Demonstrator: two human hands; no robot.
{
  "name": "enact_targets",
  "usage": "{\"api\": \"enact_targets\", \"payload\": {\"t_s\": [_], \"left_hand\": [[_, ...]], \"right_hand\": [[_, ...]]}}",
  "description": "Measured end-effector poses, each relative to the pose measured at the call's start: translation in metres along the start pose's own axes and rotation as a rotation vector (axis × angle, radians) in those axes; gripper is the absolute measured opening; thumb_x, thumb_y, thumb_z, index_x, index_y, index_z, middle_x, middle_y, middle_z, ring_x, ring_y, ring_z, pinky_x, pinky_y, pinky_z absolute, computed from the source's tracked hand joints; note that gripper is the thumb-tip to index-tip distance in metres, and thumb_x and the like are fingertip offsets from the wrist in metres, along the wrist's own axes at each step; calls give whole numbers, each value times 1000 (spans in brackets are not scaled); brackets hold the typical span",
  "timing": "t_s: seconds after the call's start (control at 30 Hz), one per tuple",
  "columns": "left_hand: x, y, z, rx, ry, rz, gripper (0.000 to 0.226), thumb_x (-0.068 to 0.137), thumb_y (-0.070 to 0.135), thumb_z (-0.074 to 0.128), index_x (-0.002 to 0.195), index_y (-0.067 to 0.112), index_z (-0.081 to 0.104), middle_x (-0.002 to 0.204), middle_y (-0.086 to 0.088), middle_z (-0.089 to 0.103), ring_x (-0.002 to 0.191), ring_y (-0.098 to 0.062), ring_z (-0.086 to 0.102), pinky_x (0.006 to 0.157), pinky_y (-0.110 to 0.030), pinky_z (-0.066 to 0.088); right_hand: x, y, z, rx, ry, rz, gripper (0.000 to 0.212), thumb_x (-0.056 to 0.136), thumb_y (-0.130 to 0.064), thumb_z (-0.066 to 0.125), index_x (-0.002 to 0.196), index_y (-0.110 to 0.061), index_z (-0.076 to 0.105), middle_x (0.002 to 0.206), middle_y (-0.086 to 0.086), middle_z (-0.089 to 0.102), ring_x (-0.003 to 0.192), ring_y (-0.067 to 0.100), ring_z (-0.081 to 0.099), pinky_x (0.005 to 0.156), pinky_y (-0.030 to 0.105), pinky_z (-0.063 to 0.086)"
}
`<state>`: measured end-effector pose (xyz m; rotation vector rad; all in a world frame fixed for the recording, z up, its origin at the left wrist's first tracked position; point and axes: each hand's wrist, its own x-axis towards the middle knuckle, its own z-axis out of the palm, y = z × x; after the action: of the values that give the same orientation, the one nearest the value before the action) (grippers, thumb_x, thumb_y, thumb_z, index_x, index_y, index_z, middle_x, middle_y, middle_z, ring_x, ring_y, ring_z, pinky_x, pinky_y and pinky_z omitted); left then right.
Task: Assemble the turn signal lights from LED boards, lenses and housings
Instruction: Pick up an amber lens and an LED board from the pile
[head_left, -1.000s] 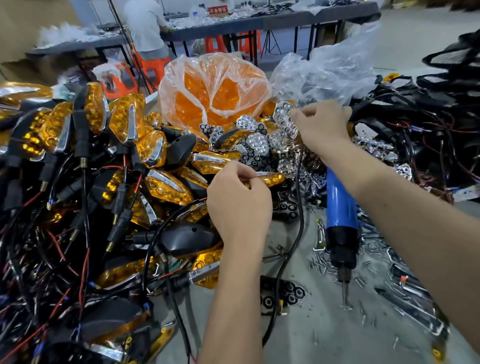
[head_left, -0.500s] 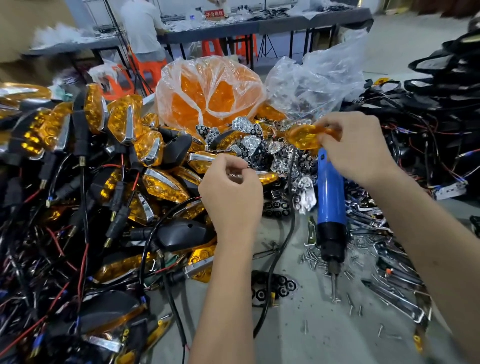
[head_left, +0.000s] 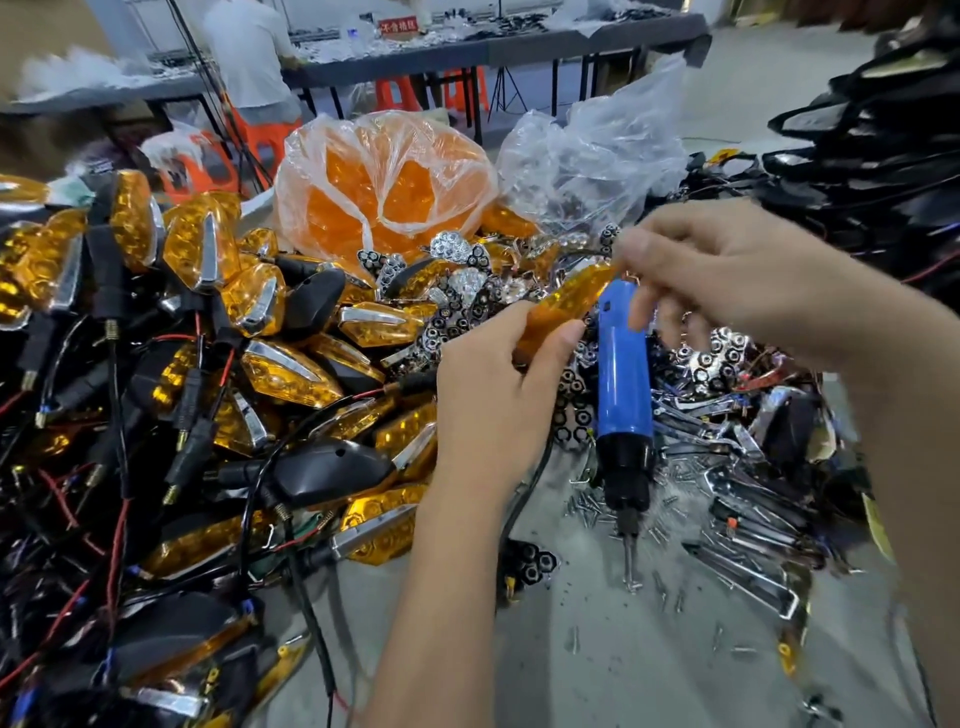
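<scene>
Near the centre of the frame both hands held one amber lens (head_left: 566, 306) up over the bench, probably to bring it to a part the left hand (head_left: 498, 395) seemed to hide. The left hand's fingers were curled with the thumb against the lens's lower end. The right hand (head_left: 727, 280) pinched the upper end; blur hid the fingertips. A blue screwdriver (head_left: 623, 405) hung bit-down just below, handy to the screws (head_left: 670, 587). Finished lights (head_left: 208, 364) filled the left.

Glossy amber plastic lens (head_left: 566, 306)
</scene>
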<state>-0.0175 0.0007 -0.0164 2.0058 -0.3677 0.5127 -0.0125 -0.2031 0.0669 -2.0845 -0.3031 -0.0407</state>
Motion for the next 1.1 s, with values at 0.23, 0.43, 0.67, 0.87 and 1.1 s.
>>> {"api": "enact_targets", "payload": {"t_s": [0.23,0.43,0.67,0.87,1.1], "left_hand": [[-2,2,3,-60,-27,-195,8,91,39,71,92,31,73,79,8,72,75,-20,72,74,-49,61],[-2,6,4,-433,-28,-512,13,93,14,74,100,12,63,86,-9,79,69,-25,77,61,-34,61],[2,5,-7,-865,-6,-793,28,96,7,68,121,-3,62,99,-16,80,88,-29,79,63,-26,60],[3,1,-7,-881,92,-812,22,95,1,67,117,2,65,96,-17,79,85,-30,79,65,-28,62],[3,0,-7,-882,124,-810,22,96,6,64,117,-1,66,98,-19,79,84,-29,79,63,-29,63]], "right_hand": [[-6,27,-12,-657,-288,340,6,87,-32,83,86,-29,78,65,-9,74,56,6,69,52,20,47],[7,37,14,-767,-161,393,13,74,-24,92,74,-23,79,72,-5,75,72,18,71,69,32,60],[5,42,-8,-678,124,362,19,82,-13,78,67,-23,78,70,-5,73,69,10,66,55,21,47],[7,54,-10,-548,303,275,17,99,-24,71,86,-17,79,72,3,72,57,15,66,57,26,46],[5,45,-8,126,637,-73,21,106,-11,58,99,-16,77,84,-1,71,76,17,63,73,43,59]]}}
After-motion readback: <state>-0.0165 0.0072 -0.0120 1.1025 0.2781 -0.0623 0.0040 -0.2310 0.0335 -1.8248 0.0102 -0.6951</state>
